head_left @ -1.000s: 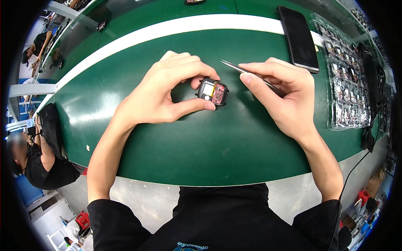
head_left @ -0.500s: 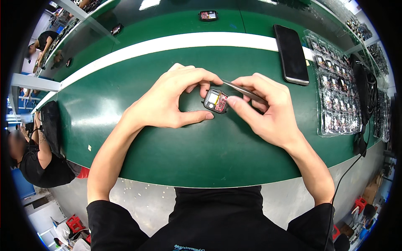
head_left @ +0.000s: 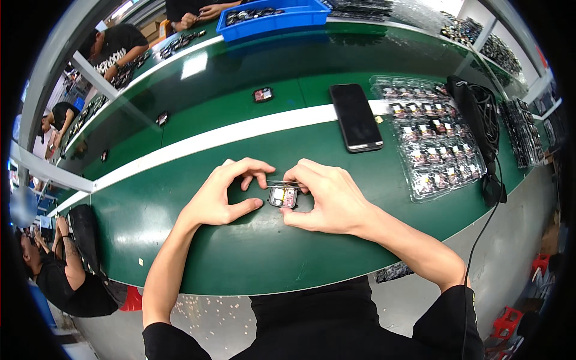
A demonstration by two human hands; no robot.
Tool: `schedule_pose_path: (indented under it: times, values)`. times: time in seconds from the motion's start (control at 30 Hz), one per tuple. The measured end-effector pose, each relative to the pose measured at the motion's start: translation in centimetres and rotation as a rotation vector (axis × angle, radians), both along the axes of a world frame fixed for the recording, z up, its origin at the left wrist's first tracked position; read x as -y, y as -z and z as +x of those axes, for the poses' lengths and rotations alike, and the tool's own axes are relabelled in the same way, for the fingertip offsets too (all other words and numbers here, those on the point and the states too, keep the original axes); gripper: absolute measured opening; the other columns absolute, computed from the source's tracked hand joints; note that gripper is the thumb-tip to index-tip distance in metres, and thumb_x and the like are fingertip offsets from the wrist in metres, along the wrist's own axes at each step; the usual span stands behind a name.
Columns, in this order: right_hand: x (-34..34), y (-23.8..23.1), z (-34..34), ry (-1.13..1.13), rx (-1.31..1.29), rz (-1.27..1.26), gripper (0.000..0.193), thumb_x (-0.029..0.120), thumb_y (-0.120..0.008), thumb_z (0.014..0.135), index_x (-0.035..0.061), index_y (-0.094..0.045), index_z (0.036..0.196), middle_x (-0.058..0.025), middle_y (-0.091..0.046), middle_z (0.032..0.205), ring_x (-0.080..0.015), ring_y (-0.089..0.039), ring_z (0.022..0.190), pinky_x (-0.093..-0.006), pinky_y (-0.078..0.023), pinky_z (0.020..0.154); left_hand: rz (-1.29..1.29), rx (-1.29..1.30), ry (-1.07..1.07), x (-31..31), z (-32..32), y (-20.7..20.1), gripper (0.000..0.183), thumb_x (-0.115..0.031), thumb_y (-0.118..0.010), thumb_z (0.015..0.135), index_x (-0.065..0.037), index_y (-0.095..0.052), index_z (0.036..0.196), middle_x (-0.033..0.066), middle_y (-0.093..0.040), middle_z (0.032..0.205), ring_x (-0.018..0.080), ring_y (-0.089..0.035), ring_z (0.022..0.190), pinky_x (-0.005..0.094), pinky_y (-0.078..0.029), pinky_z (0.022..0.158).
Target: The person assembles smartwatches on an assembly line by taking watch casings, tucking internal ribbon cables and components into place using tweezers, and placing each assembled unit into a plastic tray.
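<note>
A small square electronic module [head_left: 283, 197] with a grey and pink face lies on the green bench [head_left: 240, 264] between my two hands. My left hand [head_left: 223, 195] curls around its left side, thumb below and fingertips above it. My right hand [head_left: 327, 198] holds thin metal tweezers [head_left: 277, 183] pinched between fingers, their tips lying across the module's top edge, while its thumb rests under the module.
A black phone [head_left: 356, 116] lies face up beyond my hands on the white stripe. A clear tray [head_left: 435, 141] with several similar modules sits at right, beside a black cable bundle [head_left: 474, 105]. A loose module [head_left: 263, 94] and a blue bin [head_left: 273, 15] lie farther back. Other people work at left.
The view has tilted up, showing more of the far bench. My hands have closed in together around the module, and the tweezers now lie level across its top.
</note>
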State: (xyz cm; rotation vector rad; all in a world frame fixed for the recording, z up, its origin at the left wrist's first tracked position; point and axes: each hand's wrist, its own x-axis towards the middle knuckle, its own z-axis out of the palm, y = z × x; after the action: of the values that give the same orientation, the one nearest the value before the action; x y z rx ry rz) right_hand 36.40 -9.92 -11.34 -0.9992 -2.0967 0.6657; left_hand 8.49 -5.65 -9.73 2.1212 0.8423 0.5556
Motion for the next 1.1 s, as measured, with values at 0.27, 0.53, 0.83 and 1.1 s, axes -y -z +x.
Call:
schedule_pose_path:
  times: [0.27,0.53,0.83,1.1]
  values:
    - [-0.1,-3.3,6.2,0.235,-0.083,0.056,0.042,0.025,-0.09,0.079,0.0008,-0.07,0.107,-0.0101,-0.066,0.09,-0.0248,-0.067,0.077,-0.041,-0.054,0.068,0.002,0.095,-0.31,-5.0,2.2,0.6,0.032,-0.002,-0.081,0.094,-0.009,-0.076,0.125,0.0015,-0.073,0.125,0.0104,-0.063,0.098,0.0259,-0.048,0.078]
    - [1.9,-10.8,12.0,0.472,-0.255,0.096,0.04,0.012,-0.096,0.082,-0.0015,-0.075,0.113,0.0015,-0.073,0.094,-0.0029,-0.056,0.08,-0.0206,-0.049,0.069,0.558,-0.197,-0.492,-15.1,6.0,3.0,0.059,-0.036,-0.081,0.099,-0.009,-0.067,0.15,0.0128,-0.069,0.146,0.0361,-0.06,0.138,0.0513,-0.048,0.116]
    - [-6.3,-28.4,3.5,0.304,-0.319,0.466,0.037,0.033,-0.095,0.086,0.0025,-0.08,0.1,0.0032,-0.068,0.076,-0.0043,-0.055,0.073,-0.0248,-0.045,0.066,0.541,-0.071,-0.382,-13.8,7.2,3.8,0.038,-0.02,-0.075,0.106,-0.004,-0.067,0.14,0.0136,-0.065,0.128,0.0342,-0.063,0.126,0.0451,-0.055,0.106]
    - [-17.2,-38.2,-6.9,0.301,0.022,0.591,0.058,0.055,-0.088,0.087,0.0013,-0.087,0.11,-0.0153,-0.083,0.097,-0.022,-0.076,0.095,-0.0376,-0.058,0.091,0.644,-0.036,-0.22,-6.0,4.3,3.6,0.032,-0.015,-0.078,0.103,-0.004,-0.068,0.131,0.0128,-0.066,0.127,0.0343,-0.065,0.117,0.0472,-0.054,0.102]
